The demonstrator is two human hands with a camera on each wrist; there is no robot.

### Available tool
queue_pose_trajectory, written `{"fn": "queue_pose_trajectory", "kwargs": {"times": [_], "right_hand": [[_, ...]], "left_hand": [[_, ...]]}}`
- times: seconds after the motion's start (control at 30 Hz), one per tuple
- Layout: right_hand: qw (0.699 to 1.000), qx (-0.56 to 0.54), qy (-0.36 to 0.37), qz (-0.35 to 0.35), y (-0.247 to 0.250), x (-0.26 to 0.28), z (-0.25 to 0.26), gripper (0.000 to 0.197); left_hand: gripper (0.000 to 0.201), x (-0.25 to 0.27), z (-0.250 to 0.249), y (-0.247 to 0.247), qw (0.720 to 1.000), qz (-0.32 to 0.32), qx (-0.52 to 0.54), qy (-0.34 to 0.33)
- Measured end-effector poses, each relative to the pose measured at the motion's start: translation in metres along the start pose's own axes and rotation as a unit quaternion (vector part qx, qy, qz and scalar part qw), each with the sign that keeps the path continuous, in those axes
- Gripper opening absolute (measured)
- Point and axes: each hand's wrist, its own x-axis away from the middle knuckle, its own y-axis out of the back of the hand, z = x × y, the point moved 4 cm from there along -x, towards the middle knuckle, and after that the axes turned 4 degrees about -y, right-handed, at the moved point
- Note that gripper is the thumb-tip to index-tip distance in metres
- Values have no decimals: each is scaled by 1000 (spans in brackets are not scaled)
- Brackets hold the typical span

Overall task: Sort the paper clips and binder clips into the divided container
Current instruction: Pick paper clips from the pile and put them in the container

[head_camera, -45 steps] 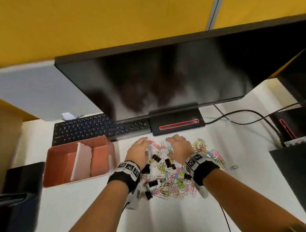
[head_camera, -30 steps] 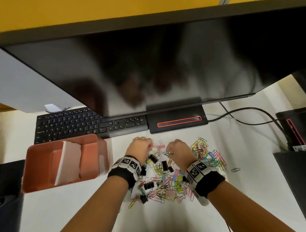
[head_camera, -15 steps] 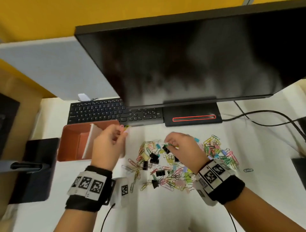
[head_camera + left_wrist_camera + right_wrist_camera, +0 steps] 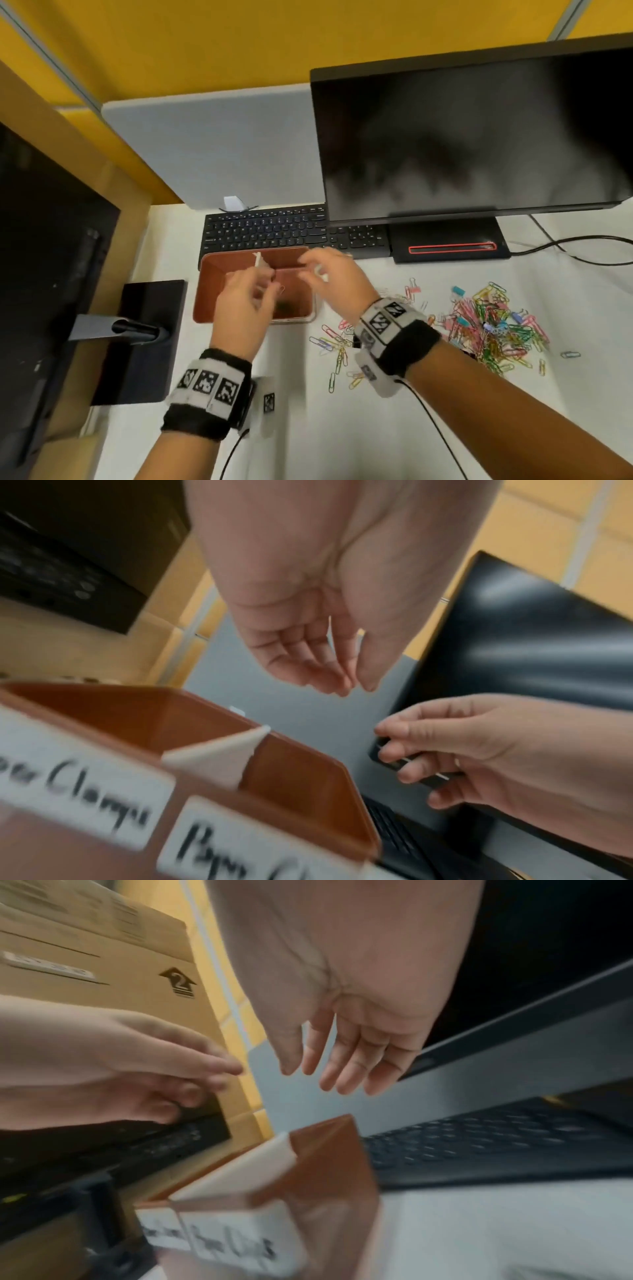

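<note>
— Hovering over what?
— Both hands were above the brown divided container (image 4: 219, 274) at the table's (image 4: 445, 428) left; the left hand (image 4: 241, 305) and right hand (image 4: 334, 277) had fingers loosely spread, holding nothing.
— The clips?
— The clip pile (image 4: 489, 325) lay scattered right of it.

Office desk, monitor (image 4: 472, 137), keyboard (image 4: 274, 229), partition panel (image 4: 212, 150)
</note>
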Motion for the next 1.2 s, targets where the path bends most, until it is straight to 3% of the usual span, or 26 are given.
{"fn": "queue_pose_trajectory", "kwargs": {"times": [0.1, 0.23, 0.33, 0.47, 0.53, 0.63, 0.73, 0.93, 1.2], "right_hand": [[995, 76, -53, -22, 17, 6, -54, 23], [975, 192, -96, 48, 21, 2, -108, 40], [963, 225, -94, 112, 10, -4, -119, 56], [941, 273, -74, 188, -6, -6, -122, 53], [942, 277, -57, 179, -8, -5, -121, 47], [956, 234, -66, 162, -8, 0, -123, 31], [959, 220, -103, 148, -6, 5, -131, 19], [973, 141, -152, 104, 3, 17, -140, 6], [994, 52, -84, 42, 30, 35, -108, 15]], "left_hand": [[12, 35, 0, -22, 992, 89, 47, -72], [24, 65, 21, -74, 962, 243, 61, -111], [52, 70, 30, -106, 950, 288, 23, -116], [78, 68, 41, -138, 936, 326, -99, -89], [73, 67, 41, -144, 939, 314, -111, -89], [42, 66, 41, -146, 961, 254, -65, -86], [21, 63, 44, -152, 968, 238, -45, -67], [15, 59, 47, -155, 969, 244, -31, -39], [5, 65, 19, -103, 979, 181, -2, -93]]}}
